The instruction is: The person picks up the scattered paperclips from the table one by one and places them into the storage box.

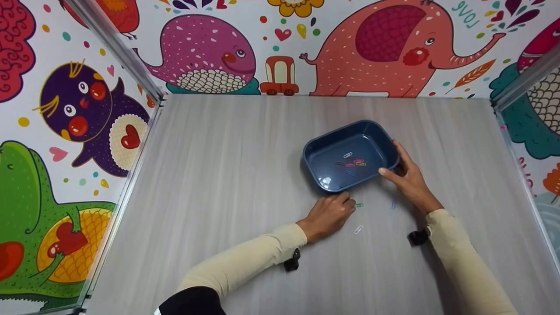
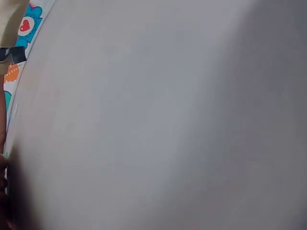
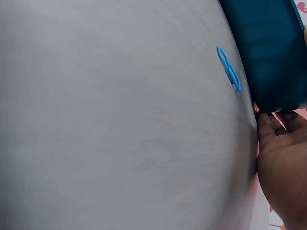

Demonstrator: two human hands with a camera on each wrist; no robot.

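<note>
My right hand (image 1: 411, 181) grips the right end of a dark blue plastic tray (image 1: 310, 173), thumb over the rim and fingers along the outer wall. Several coloured paper clips (image 1: 350, 165) lie on its bottom. Just in front of the tray, my left hand (image 1: 330, 214) is low over the table with curled fingers. A green paper clip (image 1: 359, 205) lies right at its fingertips; I cannot tell whether they pinch it. In the right wrist view, a blue paper clip (image 3: 229, 69) lies beside the tray wall (image 3: 268, 52). The left wrist view catches only the edge of the left fingers (image 2: 3, 184).
A white paper clip (image 1: 358, 229) lies on the wood-grain table (image 1: 218, 153), nearer to me than the green one. Walls (image 1: 280, 35) with cartoon animals border the table at the back and both sides, with metal frame strips (image 1: 127, 170) along the edges.
</note>
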